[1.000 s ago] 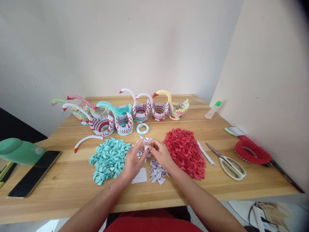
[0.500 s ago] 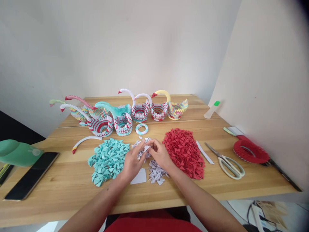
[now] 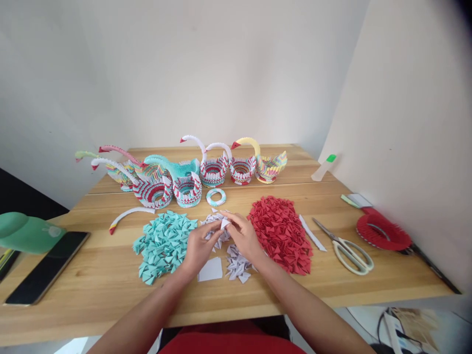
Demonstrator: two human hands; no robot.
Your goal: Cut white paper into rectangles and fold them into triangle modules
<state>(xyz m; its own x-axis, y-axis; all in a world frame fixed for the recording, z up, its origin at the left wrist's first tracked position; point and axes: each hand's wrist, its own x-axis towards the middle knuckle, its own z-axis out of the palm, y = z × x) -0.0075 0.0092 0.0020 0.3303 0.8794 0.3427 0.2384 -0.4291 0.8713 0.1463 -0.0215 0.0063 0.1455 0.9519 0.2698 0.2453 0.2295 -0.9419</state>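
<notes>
A small white folded paper triangle is pinched between the fingers of both hands, held above the table. My left hand grips it from the left, and my right hand from the right. Beneath the fingers lies a pile of white paper pieces, partly hidden by them. Nearer my body are a smaller white pile and some flat white paper slips. Turquoise folded pieces are heaped left of my hands, red ones to the right.
Behind stand several paper swans and a turquoise-and-white ring. Scissors, a white paper strip and a red paper piece lie right. A phone and green bottle are left. A glue bottle leans at the wall.
The fingers of my right hand have stretched out a little over the paper triangle, and my left hand has shifted slightly. The piece stays in both hands.
</notes>
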